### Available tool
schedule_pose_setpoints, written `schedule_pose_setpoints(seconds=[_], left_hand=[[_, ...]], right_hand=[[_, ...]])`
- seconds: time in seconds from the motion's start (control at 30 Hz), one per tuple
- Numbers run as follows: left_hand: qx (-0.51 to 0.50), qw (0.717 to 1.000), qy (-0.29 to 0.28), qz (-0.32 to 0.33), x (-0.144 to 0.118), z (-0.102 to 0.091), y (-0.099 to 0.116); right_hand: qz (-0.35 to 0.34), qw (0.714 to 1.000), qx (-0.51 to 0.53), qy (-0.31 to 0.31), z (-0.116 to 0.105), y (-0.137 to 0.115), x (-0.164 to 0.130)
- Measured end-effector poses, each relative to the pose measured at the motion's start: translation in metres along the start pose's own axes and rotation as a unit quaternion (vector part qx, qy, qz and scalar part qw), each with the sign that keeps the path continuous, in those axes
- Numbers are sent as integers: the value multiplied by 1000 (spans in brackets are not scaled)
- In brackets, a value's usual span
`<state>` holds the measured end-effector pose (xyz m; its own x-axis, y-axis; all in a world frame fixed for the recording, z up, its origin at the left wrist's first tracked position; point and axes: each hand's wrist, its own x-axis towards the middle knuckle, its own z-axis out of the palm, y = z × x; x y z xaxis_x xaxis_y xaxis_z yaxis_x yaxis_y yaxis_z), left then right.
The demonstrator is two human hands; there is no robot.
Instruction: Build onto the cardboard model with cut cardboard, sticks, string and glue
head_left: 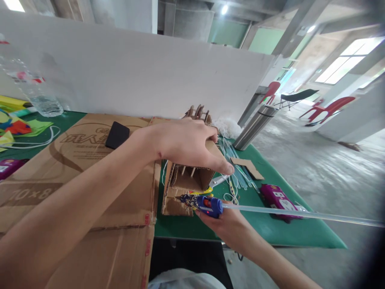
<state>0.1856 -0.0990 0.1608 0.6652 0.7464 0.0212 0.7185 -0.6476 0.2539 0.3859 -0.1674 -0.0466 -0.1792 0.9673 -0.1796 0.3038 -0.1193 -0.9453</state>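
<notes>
My right hand [227, 224] grips a blue hot glue gun [207, 205], its nozzle pointing left over the front flap of a small cardboard box model [192, 180]. A long clear glue stick [288, 211] sticks out of the gun's back to the right. My left hand [192, 142] rests over the top of the model, thumb stretched to the right and fingers curled over its far side. Thin white sticks stand inside the model's opening. Brown twigs [198, 113] show behind my left hand. Yellow-handled scissors [215, 184] lie just behind the glue gun.
A large flat cardboard sheet [120, 192] covers the left side, with a black phone [117, 135] on it. Clear glue sticks [240, 172], a cardboard scrap [248, 166], a purple pack [278, 200] and a steel flask [255, 127] are at right. A water bottle [42, 96] stands far left.
</notes>
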Motion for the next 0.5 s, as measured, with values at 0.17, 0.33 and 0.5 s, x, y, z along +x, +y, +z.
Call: schedule_pose_setpoints(seconds=[0.17, 0.33, 0.5], left_hand=[[-2, 1000, 5, 6, 0, 2, -3], [0, 1000, 11, 13, 1, 3, -4], [2, 1000, 6, 11, 1, 2, -4]], right_hand=[[38, 998, 52, 18, 4, -7, -1], [25, 999, 5, 43, 6, -5, -4], [6, 998, -38, 48, 8, -6, -6]])
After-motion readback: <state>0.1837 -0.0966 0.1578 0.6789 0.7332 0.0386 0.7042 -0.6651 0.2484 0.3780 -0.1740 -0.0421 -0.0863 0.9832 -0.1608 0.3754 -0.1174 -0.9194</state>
